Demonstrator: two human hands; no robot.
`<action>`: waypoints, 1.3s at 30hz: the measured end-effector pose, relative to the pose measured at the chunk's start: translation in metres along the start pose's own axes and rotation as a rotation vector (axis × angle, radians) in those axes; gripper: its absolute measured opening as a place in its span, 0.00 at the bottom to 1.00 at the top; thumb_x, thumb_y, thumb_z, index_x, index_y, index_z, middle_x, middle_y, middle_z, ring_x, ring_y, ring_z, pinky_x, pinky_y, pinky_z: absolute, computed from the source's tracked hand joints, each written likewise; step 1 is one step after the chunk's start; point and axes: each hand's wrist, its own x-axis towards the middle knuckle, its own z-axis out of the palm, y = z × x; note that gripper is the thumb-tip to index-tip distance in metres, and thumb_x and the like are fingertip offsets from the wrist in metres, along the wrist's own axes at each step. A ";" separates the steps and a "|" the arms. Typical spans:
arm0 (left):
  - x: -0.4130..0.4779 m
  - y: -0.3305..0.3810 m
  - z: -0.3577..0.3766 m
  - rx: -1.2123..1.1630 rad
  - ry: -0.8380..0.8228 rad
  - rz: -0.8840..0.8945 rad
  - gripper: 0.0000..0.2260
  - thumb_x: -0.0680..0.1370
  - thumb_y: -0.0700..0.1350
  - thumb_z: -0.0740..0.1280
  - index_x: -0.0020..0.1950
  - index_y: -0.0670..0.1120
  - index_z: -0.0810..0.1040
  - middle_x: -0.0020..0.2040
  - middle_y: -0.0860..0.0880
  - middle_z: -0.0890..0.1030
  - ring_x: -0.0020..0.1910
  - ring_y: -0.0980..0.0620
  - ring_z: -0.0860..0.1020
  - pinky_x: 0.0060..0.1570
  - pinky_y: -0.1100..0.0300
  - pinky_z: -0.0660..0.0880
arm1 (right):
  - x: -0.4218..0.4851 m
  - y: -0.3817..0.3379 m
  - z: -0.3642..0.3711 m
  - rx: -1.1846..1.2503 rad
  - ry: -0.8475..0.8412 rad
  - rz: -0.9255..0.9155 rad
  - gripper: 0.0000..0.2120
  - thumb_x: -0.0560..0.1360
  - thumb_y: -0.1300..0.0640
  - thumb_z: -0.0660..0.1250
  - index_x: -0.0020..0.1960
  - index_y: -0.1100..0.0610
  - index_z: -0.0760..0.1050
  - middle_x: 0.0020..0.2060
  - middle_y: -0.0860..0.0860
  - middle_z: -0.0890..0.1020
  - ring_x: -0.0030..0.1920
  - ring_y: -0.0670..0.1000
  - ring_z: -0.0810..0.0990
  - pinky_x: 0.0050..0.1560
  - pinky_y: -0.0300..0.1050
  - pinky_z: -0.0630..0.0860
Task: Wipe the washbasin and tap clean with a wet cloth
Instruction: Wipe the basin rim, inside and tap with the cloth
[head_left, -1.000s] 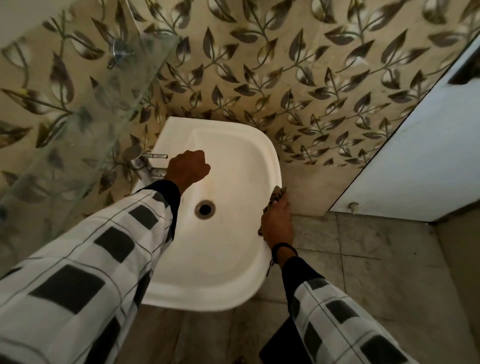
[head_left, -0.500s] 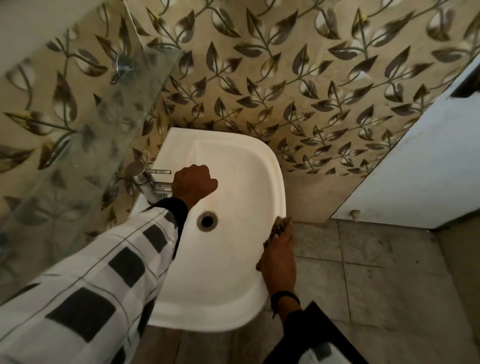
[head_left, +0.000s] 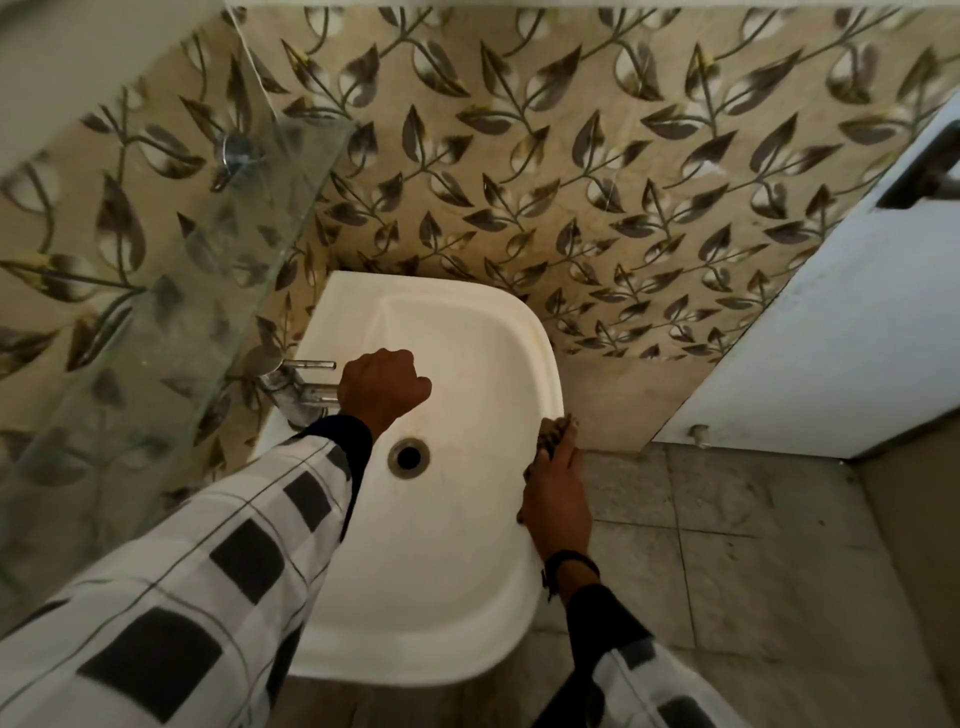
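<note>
Looking down, I see the basin straight below me, its drain at the centre. My right hand lies on the rim at four o'clock from the drain, fingers stretched out flat and pressing the cloth. The cloth sits on the rim and peeks out past the fingertips at three o'clock. At eleven o'clock my left hand is curled tight round the spout end of the tap, which stands at ten o'clock. Farther out at ten o'clock a glass shelf juts from the leaf-patterned wall. A white door stands at two o'clock.
</note>
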 end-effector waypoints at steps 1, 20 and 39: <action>0.000 0.000 0.000 -0.002 -0.006 0.002 0.10 0.73 0.54 0.65 0.42 0.47 0.74 0.37 0.50 0.71 0.39 0.44 0.75 0.41 0.58 0.63 | -0.012 0.002 0.003 0.057 0.013 0.015 0.29 0.78 0.60 0.60 0.78 0.58 0.55 0.75 0.58 0.57 0.65 0.63 0.74 0.57 0.55 0.79; -0.004 0.004 -0.009 -0.038 -0.048 0.021 0.10 0.70 0.52 0.65 0.36 0.47 0.69 0.33 0.50 0.71 0.35 0.44 0.71 0.39 0.59 0.64 | -0.030 -0.005 0.006 0.427 0.074 0.305 0.25 0.84 0.49 0.49 0.80 0.46 0.50 0.74 0.49 0.66 0.53 0.48 0.76 0.54 0.41 0.69; -0.007 0.006 -0.015 -0.043 -0.068 0.017 0.10 0.69 0.51 0.64 0.34 0.47 0.67 0.31 0.51 0.69 0.34 0.45 0.71 0.38 0.59 0.64 | 0.007 -0.009 0.001 0.478 0.045 0.322 0.24 0.84 0.48 0.50 0.78 0.44 0.51 0.65 0.51 0.75 0.43 0.51 0.82 0.35 0.43 0.81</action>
